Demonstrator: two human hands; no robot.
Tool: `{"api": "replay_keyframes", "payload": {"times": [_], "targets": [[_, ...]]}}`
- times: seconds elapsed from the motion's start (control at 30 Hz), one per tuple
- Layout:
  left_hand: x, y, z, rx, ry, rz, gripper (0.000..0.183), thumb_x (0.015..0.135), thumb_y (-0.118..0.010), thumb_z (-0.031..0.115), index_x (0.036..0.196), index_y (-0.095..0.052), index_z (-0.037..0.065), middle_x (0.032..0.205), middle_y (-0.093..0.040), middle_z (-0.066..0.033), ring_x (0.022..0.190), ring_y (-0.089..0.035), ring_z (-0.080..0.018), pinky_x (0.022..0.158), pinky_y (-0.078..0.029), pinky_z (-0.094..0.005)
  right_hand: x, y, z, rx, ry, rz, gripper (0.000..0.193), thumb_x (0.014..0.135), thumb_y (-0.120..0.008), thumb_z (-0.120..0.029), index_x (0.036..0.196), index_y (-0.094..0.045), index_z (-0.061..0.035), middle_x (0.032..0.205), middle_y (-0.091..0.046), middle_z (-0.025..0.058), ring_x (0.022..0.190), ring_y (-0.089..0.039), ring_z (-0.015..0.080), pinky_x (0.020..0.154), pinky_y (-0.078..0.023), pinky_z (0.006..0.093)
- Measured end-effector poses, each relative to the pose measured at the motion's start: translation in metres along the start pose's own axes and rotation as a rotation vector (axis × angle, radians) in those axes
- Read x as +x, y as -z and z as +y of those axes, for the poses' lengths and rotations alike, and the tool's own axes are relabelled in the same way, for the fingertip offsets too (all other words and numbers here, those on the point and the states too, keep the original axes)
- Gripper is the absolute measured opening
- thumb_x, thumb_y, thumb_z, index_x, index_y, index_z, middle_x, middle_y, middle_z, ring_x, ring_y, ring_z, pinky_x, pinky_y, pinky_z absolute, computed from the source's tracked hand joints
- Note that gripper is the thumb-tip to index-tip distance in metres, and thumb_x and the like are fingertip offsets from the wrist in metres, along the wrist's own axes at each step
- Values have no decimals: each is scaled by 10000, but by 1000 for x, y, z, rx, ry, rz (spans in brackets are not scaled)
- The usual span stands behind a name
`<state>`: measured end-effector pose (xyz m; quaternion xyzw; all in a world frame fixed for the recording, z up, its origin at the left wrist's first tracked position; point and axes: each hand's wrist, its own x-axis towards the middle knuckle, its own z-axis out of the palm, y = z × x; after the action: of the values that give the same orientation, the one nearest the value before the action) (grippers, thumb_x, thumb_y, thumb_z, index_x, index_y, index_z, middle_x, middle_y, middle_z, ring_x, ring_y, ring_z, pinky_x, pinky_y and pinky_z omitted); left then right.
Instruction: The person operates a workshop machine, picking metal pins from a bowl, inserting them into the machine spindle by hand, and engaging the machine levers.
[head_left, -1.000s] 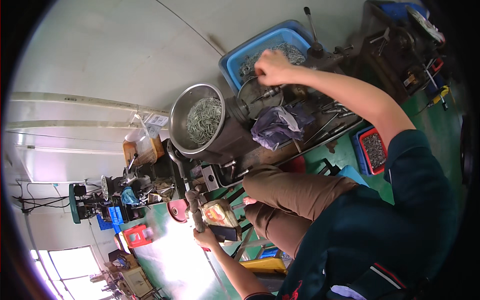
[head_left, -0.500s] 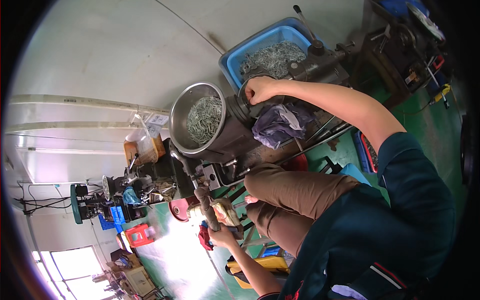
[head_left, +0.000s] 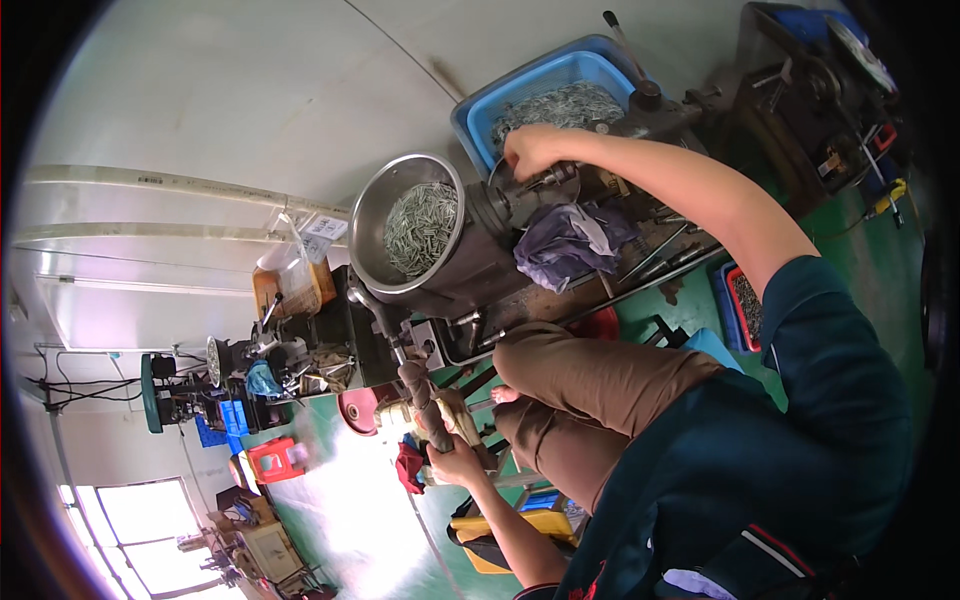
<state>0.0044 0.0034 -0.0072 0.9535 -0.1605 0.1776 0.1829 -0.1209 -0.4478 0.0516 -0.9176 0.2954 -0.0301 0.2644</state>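
My left hand [head_left: 455, 462] is wrapped round the lower end of a long lever [head_left: 412, 380] with a thick brown wrapped grip. The lever runs up to a dark machine [head_left: 470, 275] that looks like a small lathe. On the machine sits a round steel bowl [head_left: 362, 240] holding many small metal pins [head_left: 420, 228]. My right hand [head_left: 532, 150], fingers curled together, hovers by the machine's spindle [head_left: 490, 205], at the near edge of a blue basket [head_left: 482, 130] of metal parts [head_left: 560, 105]. Whatever its fingers hold is hidden.
A crumpled purple cloth [head_left: 560, 250] lies on the machine bed, right of the spindle. A black-knobbed lever [head_left: 625, 45] rises beside the basket. My knees are under the bench edge. A red stool [head_left: 275, 460] and other machines [head_left: 270, 360] stand farther left.
My right hand has risen from beside the spindle toward the basket's edge, uncovering a drill-chuck-like part. My left hand stays on the lever grip. The whole view has shifted slightly.
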Motion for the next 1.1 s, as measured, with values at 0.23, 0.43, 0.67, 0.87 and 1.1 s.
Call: {"api": "replay_keyframes", "payload": {"times": [0.23,0.43,0.67,0.87,1.1], "targets": [[0,10,1,5,3,43,257,585,-583,229,611,-489,-9,537,-509,-201,522,-511,-392,469,-362,-461,27,29,-66,-242,115,685,201,691,-555,-271,734,-581,-76,796,-551,62,871,-480,218,710,-380,379],[-2,3,5,-41,17,16,260,582,-581,227,618,-479,-9,547,-508,-206,537,-507,-400,483,-363,-464,36,14,-127,-403,384,433,135,631,-566,-212,617,-593,-80,661,-563,46,801,-491,217,683,-369,367],[-1,8,10,8,24,12,258,584,-571,222,614,-471,-14,550,-509,-207,541,-508,-398,480,-362,-464,70,-19,-110,-565,567,418,95,646,-535,-174,575,-573,-123,612,-567,33,673,-531,201,617,-337,357],[0,7,7,-5,29,19,253,581,-572,217,604,-470,-13,546,-506,-208,540,-507,-399,484,-361,-464,85,-28,-111,-326,654,340,120,658,-517,-163,573,-551,-84,679,-569,52,814,-481,205,719,-321,333],[-1,5,5,-19,12,36,255,580,-578,211,603,-465,-16,531,-494,-204,532,-496,-404,477,-351,-462,87,-25,-113,-464,703,358,140,621,-540,-155,502,-516,-86,549,-514,37,667,-484,202,590,-340,321]]}}
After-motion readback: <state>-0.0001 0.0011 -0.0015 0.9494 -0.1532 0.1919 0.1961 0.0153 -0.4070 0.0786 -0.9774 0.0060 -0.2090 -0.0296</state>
